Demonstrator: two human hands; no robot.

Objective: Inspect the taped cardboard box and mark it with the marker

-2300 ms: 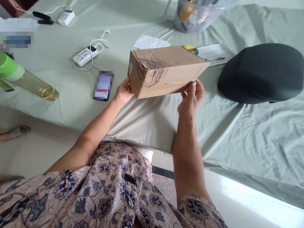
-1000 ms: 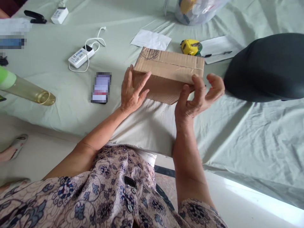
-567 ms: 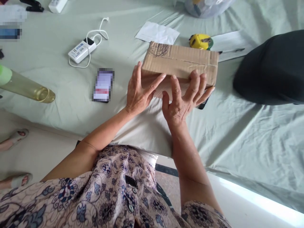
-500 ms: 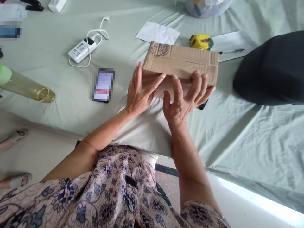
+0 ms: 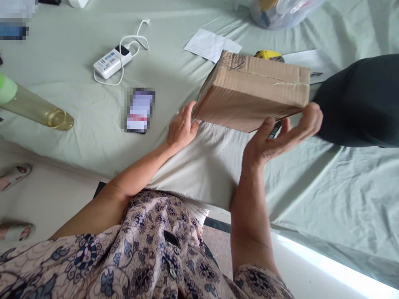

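A brown cardboard box (image 5: pixel 246 101) with dark scribbles near its upper left corner is tilted over the cloth. Its broad side faces me. At the lower left corner my left hand (image 5: pixel 181 129) is closed on the box, with the fingers at its edge and the thumb just below. My right hand (image 5: pixel 276 139) grips the lower right part, thumb at the bottom edge and fingers around the right corner. Part of a small black object (image 5: pixel 275 129) shows between the right thumb and fingers, beneath the box; its kind is unclear.
Behind the box lie a yellow tape measure (image 5: pixel 268 55) and white paper (image 5: pixel 212 45). To the right sits a large dark rounded object (image 5: pixel 358 101). Leftward are a phone (image 5: pixel 140 110), a white power bank (image 5: pixel 112 62) with cable, and a bottle (image 5: pixel 37 104). Another person's feet show lower left.
The box has shifted right and tilted, showing more of its broad side. My right hand has moved right, from fingers spread on the front to the lower right corner. My left hand has slid to the left corner.
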